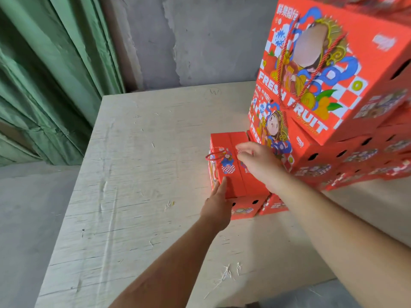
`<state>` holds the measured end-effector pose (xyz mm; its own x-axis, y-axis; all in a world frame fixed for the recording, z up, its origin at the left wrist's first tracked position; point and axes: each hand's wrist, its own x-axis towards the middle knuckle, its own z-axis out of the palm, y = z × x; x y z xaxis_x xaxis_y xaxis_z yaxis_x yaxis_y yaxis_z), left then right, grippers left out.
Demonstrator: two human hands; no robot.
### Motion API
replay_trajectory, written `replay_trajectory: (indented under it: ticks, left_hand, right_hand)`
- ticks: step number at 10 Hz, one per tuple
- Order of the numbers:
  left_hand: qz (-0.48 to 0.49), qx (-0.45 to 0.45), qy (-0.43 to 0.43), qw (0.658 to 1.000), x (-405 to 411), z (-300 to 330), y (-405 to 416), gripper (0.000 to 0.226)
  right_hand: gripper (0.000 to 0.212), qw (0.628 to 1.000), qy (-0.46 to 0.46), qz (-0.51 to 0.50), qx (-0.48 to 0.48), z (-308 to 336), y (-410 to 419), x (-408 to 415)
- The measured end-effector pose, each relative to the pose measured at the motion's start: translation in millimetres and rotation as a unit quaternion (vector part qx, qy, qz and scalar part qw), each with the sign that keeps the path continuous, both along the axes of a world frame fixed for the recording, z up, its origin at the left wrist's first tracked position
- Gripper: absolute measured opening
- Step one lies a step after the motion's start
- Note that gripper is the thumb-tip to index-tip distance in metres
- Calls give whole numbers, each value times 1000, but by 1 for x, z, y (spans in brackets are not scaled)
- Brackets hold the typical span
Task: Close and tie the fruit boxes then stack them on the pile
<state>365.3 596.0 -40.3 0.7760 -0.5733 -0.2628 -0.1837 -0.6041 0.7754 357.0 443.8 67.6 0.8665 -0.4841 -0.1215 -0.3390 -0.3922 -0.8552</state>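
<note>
Plywood platform (138, 174) bears closed red fruit box (235, 174).

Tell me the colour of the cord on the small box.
Red, looped at the small box's left edge; head view.

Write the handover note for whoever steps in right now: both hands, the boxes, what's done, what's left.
Left hand: open, fingers flat against the near left corner of the small red box.
Right hand: open, blurred, over the box top; no grip on anything visible.
The box sits on the pale board at the foot of the pile. Its flaps look closed, and its red cord loops at the left edge.
Left: check the tie, then lift the box onto the pile.
</note>
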Motion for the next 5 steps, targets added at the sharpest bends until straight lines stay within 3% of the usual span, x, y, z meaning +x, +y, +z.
replay_trajectory:
  ticks: [1,2,4,5]
  left_hand:
    - [12,-24,0,1000,0,-7,0,72]
    - [16,-125,60,990,-4,-11,-1,69]
    - [-4,-199,94,975,-5,-14,1,71]
    - [56,-213,116,969,-22,-14,5,51]
  right_hand:
    - [64,992,32,28,-120,-49,-1,-27]
    - [82,964,132,110,-202,-92,7,-53]
    - [84,947,124,186,-232,-111,2,-70]
    - [81,952,77,199,-220,-106,-4,-88]
